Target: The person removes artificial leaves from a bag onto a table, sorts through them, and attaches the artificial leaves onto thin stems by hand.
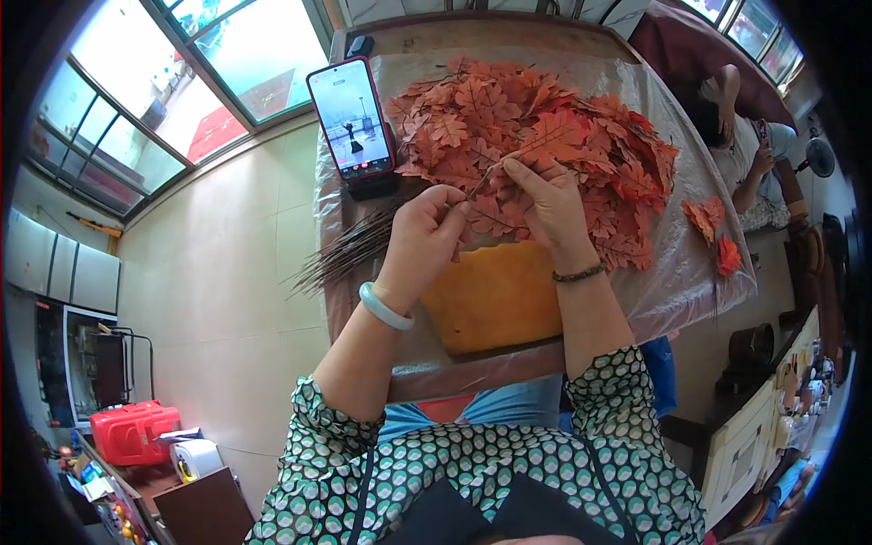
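Both my hands meet above the near edge of a large pile of orange-red artificial oak leaves (481,104). My left hand (427,232), with a pale bangle at the wrist, is closed in a pinch on a thin brown stem (479,184). The stem runs across to my right hand (552,204), whose thumb and fingers also pinch together around its other end. Leaves lie close behind the fingers, so whether one is attached to the stem is unclear. A bundle of thin dark stems (350,243) lies left of my left hand. Below the hands is a yellow-orange board (495,300).
A lit phone (352,118) stands propped at the table's left side. Clear plastic sheeting (699,282) covers the table (472,38). Loose red leaves (704,218) lie at the right edge. Another person (749,163) sits beyond the right side.
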`<state>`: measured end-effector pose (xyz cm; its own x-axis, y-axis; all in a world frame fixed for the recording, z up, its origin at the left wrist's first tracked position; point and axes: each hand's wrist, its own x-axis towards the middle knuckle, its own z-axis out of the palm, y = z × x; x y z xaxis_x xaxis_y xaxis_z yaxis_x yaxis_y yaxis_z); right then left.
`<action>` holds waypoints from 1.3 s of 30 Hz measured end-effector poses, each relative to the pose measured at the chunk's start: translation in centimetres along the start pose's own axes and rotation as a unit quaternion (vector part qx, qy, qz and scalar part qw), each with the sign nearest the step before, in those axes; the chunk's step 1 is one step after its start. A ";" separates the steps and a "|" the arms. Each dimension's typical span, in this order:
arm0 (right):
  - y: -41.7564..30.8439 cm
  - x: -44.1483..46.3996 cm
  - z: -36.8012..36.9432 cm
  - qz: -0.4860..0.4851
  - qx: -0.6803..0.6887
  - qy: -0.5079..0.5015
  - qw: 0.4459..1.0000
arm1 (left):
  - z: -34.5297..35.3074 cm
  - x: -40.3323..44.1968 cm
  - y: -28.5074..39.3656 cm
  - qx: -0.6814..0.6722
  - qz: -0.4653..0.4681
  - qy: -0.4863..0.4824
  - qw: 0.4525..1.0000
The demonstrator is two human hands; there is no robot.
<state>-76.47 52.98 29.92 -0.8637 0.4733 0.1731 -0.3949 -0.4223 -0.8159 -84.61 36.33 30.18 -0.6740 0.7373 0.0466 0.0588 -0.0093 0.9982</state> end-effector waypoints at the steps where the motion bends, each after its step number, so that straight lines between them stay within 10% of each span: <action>1: 0.1 0.0 -0.1 0.000 -0.006 0.005 1.000 | 0.0 0.0 -0.1 0.003 0.002 0.006 1.000; 36: 0.1 -1.6 1.8 0.020 -0.134 0.013 0.991 | -0.6 -1.0 0.8 -0.122 -0.057 -0.006 0.991; 39: -3.6 -2.1 0.4 -0.292 -0.563 0.079 0.769 | -0.4 -1.6 2.2 -0.131 -0.037 0.008 0.991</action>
<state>-73.36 53.19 32.69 -0.5582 0.4541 0.6944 -0.1016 0.7933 -0.6003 -83.67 34.90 32.27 -0.6803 0.7323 -0.0290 -0.1834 -0.1318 0.9742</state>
